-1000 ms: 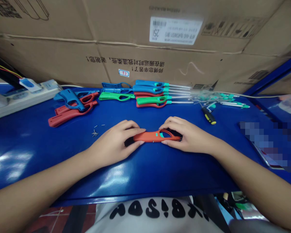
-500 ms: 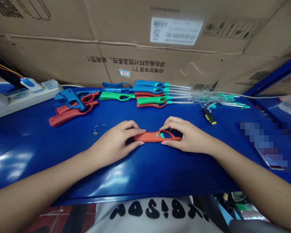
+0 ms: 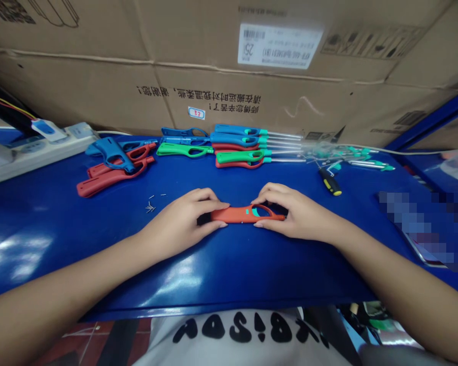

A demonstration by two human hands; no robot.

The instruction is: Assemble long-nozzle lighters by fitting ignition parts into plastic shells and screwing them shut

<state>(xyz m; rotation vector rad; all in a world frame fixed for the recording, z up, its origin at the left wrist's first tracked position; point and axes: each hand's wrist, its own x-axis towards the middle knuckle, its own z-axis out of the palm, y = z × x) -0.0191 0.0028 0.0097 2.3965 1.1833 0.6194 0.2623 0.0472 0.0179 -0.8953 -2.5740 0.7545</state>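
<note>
Orange handle (image 3: 234,215), low at the middle of the glossy bench (image 3: 252,274)! The left hand (image 3: 180,219) has its grip pinched on the broad end, the right hand (image 3: 298,212) its grip on the looped end, likely to hold it steady and level. Smooth moulded plastic, a turquoise piece (image 3: 255,212) at the oval opening. Outward: slim metal pins (image 3: 149,208) lie loose, perhaps for easy picking; chunky black-and-yellow screwdriver (image 3: 330,183); coloured handles (image 3: 171,149) near creased cardboard (image 3: 198,76), probably parked clear.

Blue tbl (image 3: 290,277) w/ light glare (image 3: 26,254), cardboard (image 3: 99,94) behind, red tile flr (image 3: 95,343) below
</note>
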